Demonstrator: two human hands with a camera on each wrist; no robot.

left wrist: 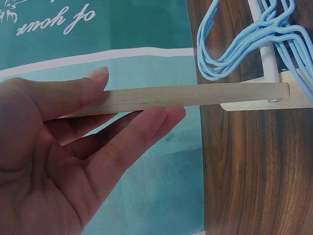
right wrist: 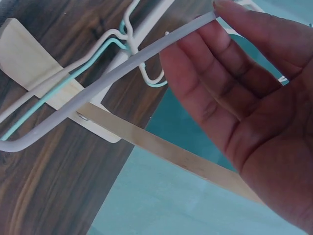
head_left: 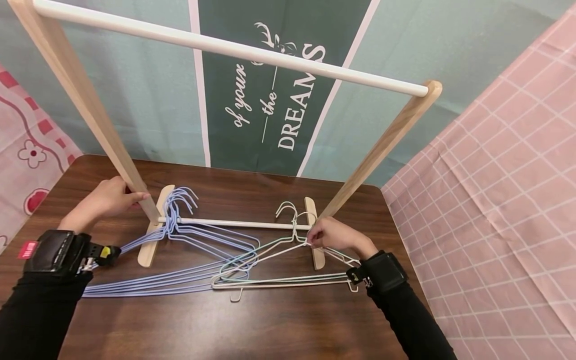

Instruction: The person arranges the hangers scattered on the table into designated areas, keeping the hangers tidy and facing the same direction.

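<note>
My left hand holds the left wooden post of a garment rack near its lower end, thumb on one side and fingers on the other in the left wrist view. Beside it, a bunch of blue hangers has its hooks gathered by the rack's low white rod. At the right foot, my right hand pinches a white hanger between thumb and fingertips. Behind that one are another white hanger and a mint green hanger, their hooks near the rod.
The rack's white top rod spans high above the table. Its right wooden post leans up beside my right hand. A green printed cloth hangs behind, and a pink checked cloth lines the right side.
</note>
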